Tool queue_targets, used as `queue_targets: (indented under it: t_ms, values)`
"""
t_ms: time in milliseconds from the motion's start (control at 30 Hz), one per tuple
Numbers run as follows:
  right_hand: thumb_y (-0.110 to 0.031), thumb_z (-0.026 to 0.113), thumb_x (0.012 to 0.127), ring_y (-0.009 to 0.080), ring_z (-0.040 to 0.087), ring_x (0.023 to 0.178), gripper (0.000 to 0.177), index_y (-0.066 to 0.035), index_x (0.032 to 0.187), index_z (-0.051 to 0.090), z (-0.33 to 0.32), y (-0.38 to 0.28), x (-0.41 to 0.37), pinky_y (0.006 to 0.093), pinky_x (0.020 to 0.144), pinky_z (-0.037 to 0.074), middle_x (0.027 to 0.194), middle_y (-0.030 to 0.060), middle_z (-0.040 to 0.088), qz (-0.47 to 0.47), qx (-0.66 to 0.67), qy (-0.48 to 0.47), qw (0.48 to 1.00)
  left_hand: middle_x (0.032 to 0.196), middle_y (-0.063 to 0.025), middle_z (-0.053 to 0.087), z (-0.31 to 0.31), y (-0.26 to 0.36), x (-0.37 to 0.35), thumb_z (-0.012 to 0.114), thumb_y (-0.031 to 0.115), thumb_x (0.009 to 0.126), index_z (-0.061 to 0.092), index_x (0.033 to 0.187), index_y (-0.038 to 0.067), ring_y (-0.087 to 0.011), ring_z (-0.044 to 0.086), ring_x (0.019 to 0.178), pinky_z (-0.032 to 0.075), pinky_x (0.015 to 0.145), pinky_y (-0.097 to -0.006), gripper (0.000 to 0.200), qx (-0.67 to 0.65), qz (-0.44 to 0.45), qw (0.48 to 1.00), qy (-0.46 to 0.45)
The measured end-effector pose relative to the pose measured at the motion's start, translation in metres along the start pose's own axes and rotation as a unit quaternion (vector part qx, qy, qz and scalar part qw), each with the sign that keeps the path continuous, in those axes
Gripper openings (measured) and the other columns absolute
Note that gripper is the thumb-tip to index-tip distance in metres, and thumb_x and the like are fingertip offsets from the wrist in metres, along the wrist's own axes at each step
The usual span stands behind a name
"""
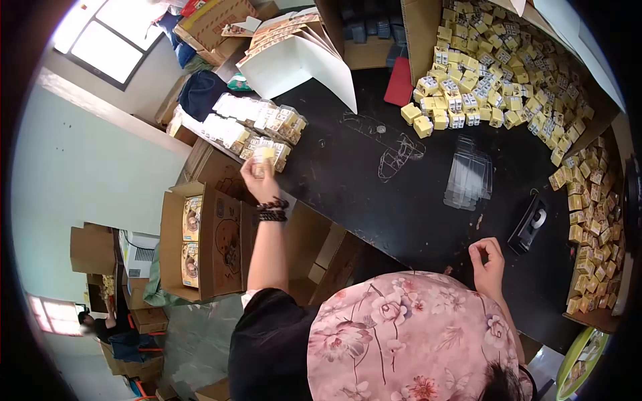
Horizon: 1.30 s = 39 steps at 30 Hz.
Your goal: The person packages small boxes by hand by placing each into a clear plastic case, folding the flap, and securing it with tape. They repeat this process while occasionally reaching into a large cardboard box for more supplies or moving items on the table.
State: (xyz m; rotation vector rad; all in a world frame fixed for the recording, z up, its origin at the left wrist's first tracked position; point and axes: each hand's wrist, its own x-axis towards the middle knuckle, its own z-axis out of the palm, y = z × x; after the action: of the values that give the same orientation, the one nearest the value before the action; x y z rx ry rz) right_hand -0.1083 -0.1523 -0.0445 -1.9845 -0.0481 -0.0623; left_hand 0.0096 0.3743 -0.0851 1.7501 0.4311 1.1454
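My left hand (258, 179) is at the left edge of the black table, its fingers closed around a small clear plastic box (265, 154) with something yellow inside. Right beside it, a stack of similar filled clear boxes (257, 121) stands in rows. My right hand (488, 262) rests near the table's front edge, fingers curled in, with nothing visible in them. A black tape dispenser (528, 224) lies to the right of that hand. Farther back are several flat, empty clear plastic boxes (469, 175), overlapping one another.
A heap of small yellow boxes (481, 87) spills from a carton at the back right. More small boxes (592, 227) fill a carton along the right edge. An open cardboard carton (217, 234) stands left below the table. Another person (110, 327) is far left.
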Motion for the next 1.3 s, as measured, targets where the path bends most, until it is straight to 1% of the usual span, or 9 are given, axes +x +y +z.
queue_targets:
  t_ms: [133, 333, 433, 533, 633, 800, 1000, 1233, 1300]
  values:
    - [-0.003, 0.061, 0.091, 0.0099, 0.049, 0.076, 0.007, 0.001, 0.086, 0.058, 0.003, 0.006, 0.004, 0.0229, 0.068, 0.04, 0.087, 0.0029, 0.051, 0.025, 0.0, -0.002, 1.0, 0.12, -0.0188, 0.053, -0.035, -0.073, 0.086, 0.077, 0.011, 0.08, 0.056, 0.106, 0.0, -0.0321, 0.055, 0.11, 0.048, 0.092, -0.0374, 0.035, 0.255, 0.178, 0.949, -0.044]
    - [-0.004, 0.06, 0.092, 0.0121, 0.053, 0.074, 0.009, 0.003, 0.087, 0.059, 0.006, 0.005, 0.008, 0.025, 0.068, 0.044, 0.088, 0.0054, 0.055, 0.045, -0.013, 0.002, 0.999, 0.14, -0.0237, 0.034, -0.009, -0.082, 0.099, 0.078, 0.016, 0.079, 0.058, 0.109, 0.007, -0.0406, 0.034, 0.131, 0.036, 0.106, -0.0451, 0.037, 0.256, 0.093, 0.959, -0.08]
    - [-0.004, 0.06, 0.092, 0.0117, 0.053, 0.075, 0.009, 0.003, 0.087, 0.059, 0.003, 0.01, 0.005, 0.0251, 0.068, 0.044, 0.088, 0.0051, 0.054, 0.068, -0.028, -0.003, 0.997, 0.136, -0.0244, 0.039, 0.035, -0.024, 0.05, 0.071, 0.021, 0.086, 0.059, 0.108, 0.005, -0.0392, 0.04, 0.125, 0.035, 0.104, -0.0469, 0.029, 0.476, 0.223, 0.845, 0.096]
    - [-0.005, 0.061, 0.092, 0.0114, 0.052, 0.075, 0.009, 0.003, 0.087, 0.059, 0.002, 0.021, 0.006, 0.0249, 0.068, 0.044, 0.088, 0.0049, 0.054, 0.079, -0.026, 0.0, 0.997, 0.105, -0.0144, 0.062, 0.108, 0.058, -0.061, 0.068, 0.013, 0.086, 0.063, 0.094, 0.005, -0.0336, 0.054, 0.103, 0.04, 0.092, -0.0432, 0.013, 0.117, 0.18, 0.96, -0.179]
    - [-0.006, 0.061, 0.092, 0.011, 0.051, 0.074, 0.01, 0.003, 0.087, 0.059, 0.003, 0.021, 0.011, 0.0247, 0.067, 0.043, 0.088, 0.0047, 0.054, 0.073, -0.027, -0.003, 0.997, 0.119, -0.0194, 0.055, 0.179, 0.095, -0.186, 0.071, 0.038, 0.084, 0.06, 0.117, -0.001, -0.0365, 0.049, 0.113, 0.04, 0.098, -0.0448, 0.052, 0.087, 0.152, 0.897, -0.406]
    - [-0.006, 0.062, 0.092, 0.0108, 0.051, 0.075, 0.009, 0.002, 0.087, 0.059, -0.005, 0.018, 0.007, 0.0244, 0.067, 0.042, 0.089, 0.0043, 0.054, 0.067, -0.008, 0.005, 0.998, 0.129, -0.0218, 0.044, 0.253, 0.136, -0.248, 0.082, 0.051, 0.067, 0.041, 0.135, -0.008, -0.0363, 0.041, 0.12, 0.035, 0.103, -0.0436, 0.098, 0.227, 0.131, 0.851, -0.456]
    - [-0.005, 0.062, 0.091, 0.011, 0.051, 0.074, 0.008, 0.002, 0.087, 0.06, -0.014, 0.041, -0.007, 0.0243, 0.067, 0.042, 0.087, 0.0039, 0.053, 0.078, -0.004, 0.026, 0.997, 0.121, -0.0209, 0.057, 0.286, 0.149, -0.226, 0.087, 0.031, 0.065, 0.049, 0.119, -0.004, -0.0359, 0.054, 0.116, 0.05, 0.097, -0.0401, 0.076, 0.309, -0.018, 0.725, -0.616]
    - [-0.008, 0.067, 0.089, 0.013, 0.058, 0.087, 0.018, 0.0, 0.104, 0.062, -0.004, 0.077, 0.028, 0.0257, 0.078, 0.047, 0.099, 0.0068, 0.06, 0.077, 0.04, 0.093, 0.992, 0.115, -0.0129, 0.062, 0.288, 0.155, -0.22, 0.084, 0.041, 0.068, 0.067, 0.111, 0.007, -0.0299, 0.053, 0.115, 0.044, 0.098, -0.0404, 0.057, 0.368, 0.074, 0.618, -0.691]
    - [-0.012, 0.068, 0.089, 0.0162, 0.061, 0.096, 0.035, 0.001, 0.119, 0.057, 0.007, 0.102, 0.057, 0.0279, 0.085, 0.049, 0.109, 0.0113, 0.061, 0.118, 0.05, 0.145, 0.981, 0.094, -0.0108, 0.066, 0.28, 0.117, -0.234, 0.086, 0.029, 0.066, 0.063, 0.092, 0.007, -0.0295, 0.059, 0.101, 0.049, 0.086, -0.0382, 0.041, 0.245, 0.038, 0.75, -0.613]
